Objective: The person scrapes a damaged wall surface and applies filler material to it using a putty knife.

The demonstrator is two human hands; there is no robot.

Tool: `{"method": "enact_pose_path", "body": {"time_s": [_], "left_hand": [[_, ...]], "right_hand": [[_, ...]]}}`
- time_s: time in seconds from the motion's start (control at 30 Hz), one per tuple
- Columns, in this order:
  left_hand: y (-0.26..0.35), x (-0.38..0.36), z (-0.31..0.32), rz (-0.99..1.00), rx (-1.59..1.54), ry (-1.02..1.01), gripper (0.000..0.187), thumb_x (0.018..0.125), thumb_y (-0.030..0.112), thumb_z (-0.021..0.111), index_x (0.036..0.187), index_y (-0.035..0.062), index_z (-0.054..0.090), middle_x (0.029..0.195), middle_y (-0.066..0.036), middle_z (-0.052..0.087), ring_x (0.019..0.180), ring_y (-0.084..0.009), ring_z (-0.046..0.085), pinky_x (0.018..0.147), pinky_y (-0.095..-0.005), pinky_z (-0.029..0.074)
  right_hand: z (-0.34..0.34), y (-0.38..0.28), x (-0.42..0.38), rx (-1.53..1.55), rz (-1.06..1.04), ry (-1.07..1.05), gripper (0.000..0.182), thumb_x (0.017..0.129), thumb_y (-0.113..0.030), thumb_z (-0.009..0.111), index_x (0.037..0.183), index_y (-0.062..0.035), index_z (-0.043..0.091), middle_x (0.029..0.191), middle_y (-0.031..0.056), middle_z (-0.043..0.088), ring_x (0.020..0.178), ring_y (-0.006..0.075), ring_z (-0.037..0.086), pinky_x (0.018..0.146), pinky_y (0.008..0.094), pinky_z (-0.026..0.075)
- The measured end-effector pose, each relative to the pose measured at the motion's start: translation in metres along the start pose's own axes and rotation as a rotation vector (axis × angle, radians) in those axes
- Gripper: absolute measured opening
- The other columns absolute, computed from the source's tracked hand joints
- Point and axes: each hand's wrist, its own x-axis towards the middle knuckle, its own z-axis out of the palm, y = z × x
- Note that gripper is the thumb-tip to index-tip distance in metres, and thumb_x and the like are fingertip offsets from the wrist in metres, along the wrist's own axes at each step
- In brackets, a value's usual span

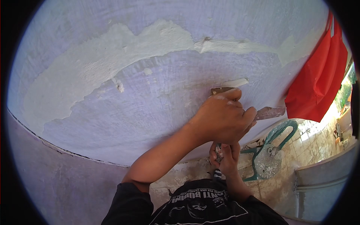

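My left hand [225, 114] is closed round a putty knife [221, 90], its flat brown blade right at the purple-washed wall [165, 93]. A short white strip of filler [237, 82] lies just above the blade. From the right side of the same fist sticks a paint-stained, pinkish-brown piece [270, 113]. Below, my right hand [228, 157] is closed on a paint-spattered handle [219, 152]; its far end is hidden behind my left hand. A broad band of pale filler [97, 63] runs across the wall, with rough edges and small chips.
Red cloth [317, 75] hangs at the right end of the wall. Below it stands a green plastic object [281, 133] with a white-spattered plate. Tiled floor [296, 153] spreads beneath. A grey ledge [330, 174] juts in at lower right, and a dark crack [56, 148] marks the wall's lower left.
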Motion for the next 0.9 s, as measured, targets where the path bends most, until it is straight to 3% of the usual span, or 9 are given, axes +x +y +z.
{"method": "enact_pose_path", "body": {"time_s": [0.23,0.3,0.33,0.4,0.53,0.63,0.7,0.83,0.9], "left_hand": [[-0.001,-0.01,0.008,0.029,0.023,0.013,0.025,0.079,0.028,0.068,0.069,0.0104,0.054,0.053,0.001,0.053,0.064,-0.0214,0.051,0.057,-0.0313,0.043],[-0.003,-0.007,0.009,0.045,-0.015,0.087,0.027,0.081,0.024,0.062,0.063,0.0091,0.049,0.047,-0.006,0.053,0.046,-0.0212,0.049,0.069,-0.0296,0.044],[-0.002,-0.009,0.008,0.04,-0.019,0.087,0.027,0.081,0.024,0.062,0.063,0.0091,0.049,0.047,-0.006,0.053,0.046,-0.0212,0.049,0.069,-0.0296,0.044],[-0.001,-0.011,0.006,0.029,-0.008,0.078,0.024,0.077,0.028,0.07,0.068,0.011,0.054,0.053,0.0,0.053,0.062,-0.0208,0.051,0.053,-0.0309,0.043],[-0.002,-0.006,0.006,0.025,-0.037,0.117,0.026,0.081,0.024,0.063,0.064,0.0098,0.05,0.047,-0.005,0.053,0.048,-0.0205,0.05,0.067,-0.0299,0.044],[-0.003,-0.008,0.005,0.038,-0.024,0.085,0.026,0.082,0.025,0.063,0.064,0.0098,0.051,0.048,-0.005,0.055,0.049,-0.02,0.05,0.066,-0.0295,0.045],[-0.001,-0.013,0.007,0.031,0.024,0.116,0.023,0.077,0.03,0.07,0.072,0.0106,0.058,0.053,0.002,0.053,0.067,-0.02,0.053,0.052,-0.0307,0.044],[-0.003,-0.01,0.006,0.022,0.044,0.078,0.023,0.078,0.03,0.07,0.072,0.011,0.058,0.054,0.002,0.054,0.067,-0.0199,0.053,0.052,-0.0307,0.044],[-0.004,-0.008,0.009,0.028,-0.015,0.083,0.026,0.083,0.026,0.062,0.066,0.0095,0.051,0.047,-0.006,0.054,0.047,-0.0203,0.05,0.068,-0.0286,0.045]], "right_hand": [[-0.006,0.013,-0.003,-0.07,-0.009,-0.027,0.028,0.104,-0.027,0.032,0.112,-0.0016,0.043,0.065,0.01,0.048,0.039,0.0106,0.038,0.033,0.021,0.028],[-0.004,0.011,0.0,-0.067,-0.012,-0.03,0.029,0.104,-0.027,0.032,0.112,-0.0012,0.042,0.065,0.0102,0.048,0.039,0.0106,0.038,0.034,0.021,0.028],[-0.002,0.011,0.0,-0.059,-0.016,-0.028,0.029,0.104,-0.027,0.032,0.113,-0.0007,0.042,0.065,0.0104,0.049,0.039,0.0106,0.038,0.034,0.0209,0.028],[0.0,0.011,-0.006,-0.06,0.0,0.013,0.029,0.104,-0.026,0.031,0.112,-0.0003,0.043,0.066,0.0104,0.049,0.04,0.0105,0.039,0.034,0.021,0.028],[0.005,0.002,-0.004,-0.088,0.011,0.111,0.029,0.104,-0.025,0.031,0.111,0.0004,0.044,0.065,0.01,0.05,0.04,0.0103,0.039,0.034,0.0215,0.029],[0.005,0.003,-0.002,-0.133,0.04,0.091,0.03,0.104,-0.026,0.031,0.11,0.0002,0.045,0.065,0.0094,0.049,0.041,0.0103,0.04,0.034,0.0216,0.029],[0.007,0.01,-0.005,-0.148,0.028,0.097,0.031,0.104,-0.027,0.031,0.11,0.0004,0.046,0.064,0.0092,0.049,0.04,0.0105,0.04,0.034,0.0216,0.028],[-0.001,0.014,0.0,-0.123,0.035,0.045,0.033,0.105,-0.028,0.031,0.108,0.0005,0.047,0.062,0.0083,0.048,0.039,0.0109,0.039,0.034,0.0221,0.027],[0.0,0.016,0.002,-0.111,0.04,0.037,0.033,0.105,-0.028,0.03,0.107,0.0007,0.046,0.062,0.0081,0.047,0.039,0.011,0.038,0.034,0.0223,0.027]]}}
